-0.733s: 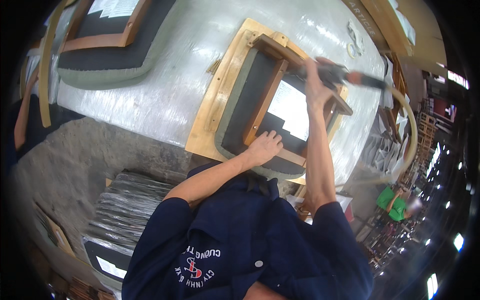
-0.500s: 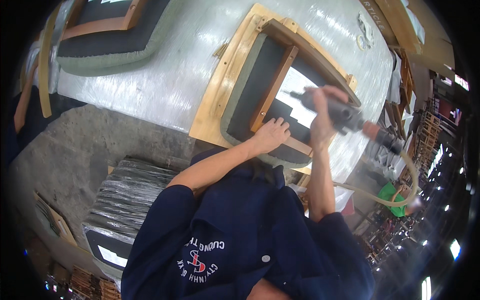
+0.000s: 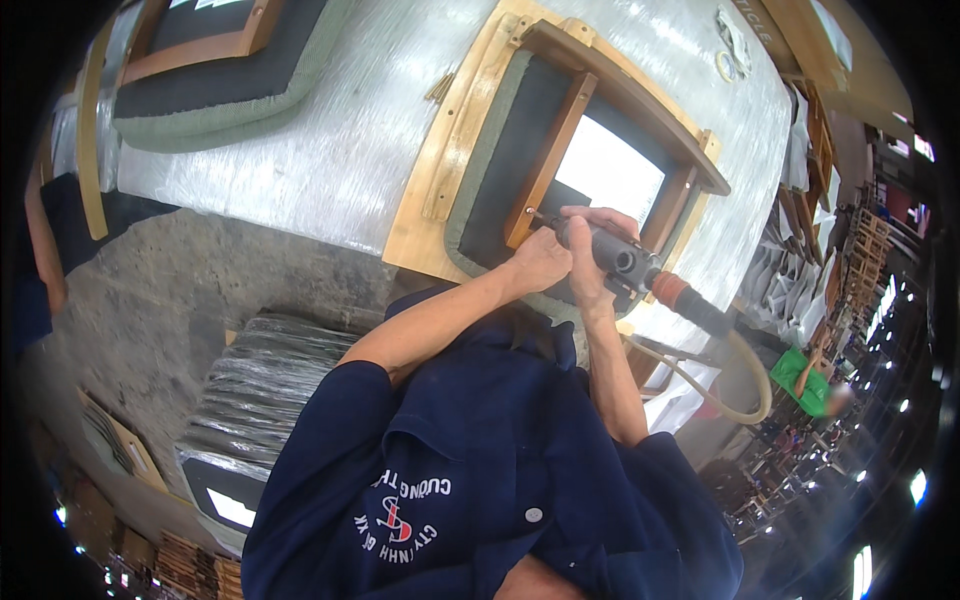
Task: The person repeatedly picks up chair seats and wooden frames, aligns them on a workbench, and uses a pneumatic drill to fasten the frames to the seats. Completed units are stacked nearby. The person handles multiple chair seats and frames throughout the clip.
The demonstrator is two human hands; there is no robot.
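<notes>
Apparently lined up for fastening: clasped the dark, orange-collared cylindrical driver (image 3: 618, 250) in the right grip (image 3: 584, 264), with tip near the end of the brown wooden rail (image 3: 556, 150) on the black, green-edged upholstered seat (image 3: 500, 150). Curled the left grip (image 3: 543, 262) alongside; could not tell whether holding anything. Next, likely needed square, steady pressure.

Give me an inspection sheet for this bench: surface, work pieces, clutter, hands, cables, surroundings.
Surface: table under shiny plastic film.
Job's things: black panel with green fabric edge, brown wooden frame on it, pale wooden board beneath, dark grey cylindrical power tool.
Clutter: thin brass-coloured metal pieces, off-white ring.
Hands: right hand grips the tool; left hand beside its tip, hold unclear.
Cables: pale hose curving from tool's rear.
Surroundings: plastic-wrapped stack on grey floor, person in green.
</notes>
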